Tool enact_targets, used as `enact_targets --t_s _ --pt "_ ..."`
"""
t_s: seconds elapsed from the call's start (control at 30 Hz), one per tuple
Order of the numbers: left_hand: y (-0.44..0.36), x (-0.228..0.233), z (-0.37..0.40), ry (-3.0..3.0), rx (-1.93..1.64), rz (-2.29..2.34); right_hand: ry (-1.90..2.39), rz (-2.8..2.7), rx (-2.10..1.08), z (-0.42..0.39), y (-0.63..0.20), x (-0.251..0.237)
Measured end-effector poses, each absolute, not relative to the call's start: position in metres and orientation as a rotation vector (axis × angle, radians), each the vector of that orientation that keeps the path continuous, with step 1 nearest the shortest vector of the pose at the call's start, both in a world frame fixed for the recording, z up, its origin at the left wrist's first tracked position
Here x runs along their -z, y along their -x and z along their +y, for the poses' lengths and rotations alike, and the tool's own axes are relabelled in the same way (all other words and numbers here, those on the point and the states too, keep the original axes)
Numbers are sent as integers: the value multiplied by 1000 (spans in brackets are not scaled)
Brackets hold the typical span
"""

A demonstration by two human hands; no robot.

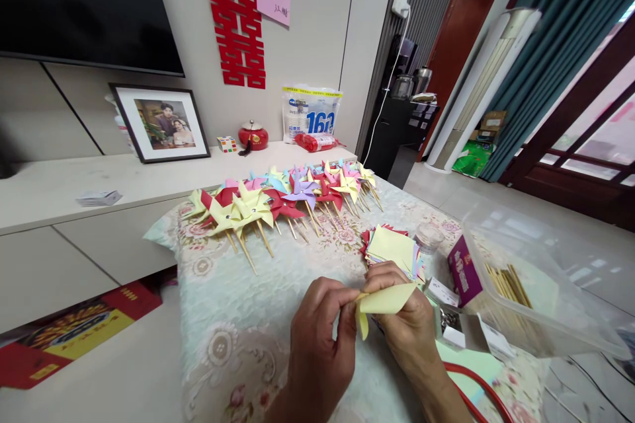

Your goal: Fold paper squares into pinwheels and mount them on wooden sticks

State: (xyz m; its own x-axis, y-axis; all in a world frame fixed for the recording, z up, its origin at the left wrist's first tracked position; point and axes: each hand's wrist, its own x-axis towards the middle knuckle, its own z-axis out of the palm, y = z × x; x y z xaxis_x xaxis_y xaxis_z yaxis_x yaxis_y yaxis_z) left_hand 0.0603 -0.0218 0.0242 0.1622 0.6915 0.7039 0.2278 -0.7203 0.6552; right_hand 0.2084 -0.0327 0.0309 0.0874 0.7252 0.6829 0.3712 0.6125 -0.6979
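At six o'clock in the head view, both hands work over a floral tablecloth [238,317]. Left to right:

- Nine to eleven o'clock: low cabinet [59,192] with a framed photo [161,122], well apart from the hands
- Twelve o'clock: row of finished paper pinwheels [282,201] on wooden sticks, lying across the cloth, near but not touching the hands
- Left hand [317,337]: fingers curled, thumb and forefinger [347,296] pinched shut on the left corner of the yellow paper square [384,301]
- Right hand [401,317]: fingers closed over the paper's upper edge, thumb hidden beneath; sheet lies between the two sets of fingertips, held above the cloth, one flap drooping at six o'clock
- Two o'clock of the hands: stack of coloured paper squares [394,248], just beside the right knuckles; small clear jar [429,236] behind it
- Three o'clock: clear plastic box [540,284], tilted, holding wooden sticks [506,284]

Risk, as judged: thin paper pinched from both ends could tear or crease crookedly if the hands pull apart; the right wrist could nudge the stack close beside it
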Motion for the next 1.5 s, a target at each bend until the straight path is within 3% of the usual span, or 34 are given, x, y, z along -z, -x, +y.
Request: enact_targets --t_s 1.03,1.5 --pt "-57 -25 -22 -2196 -1642 917 985 -1606 -467 -37 -218 -41" --pt "-65 -16 -21 -2028 -1435 1006 1217 -1514 -706 -38 -219 -35"
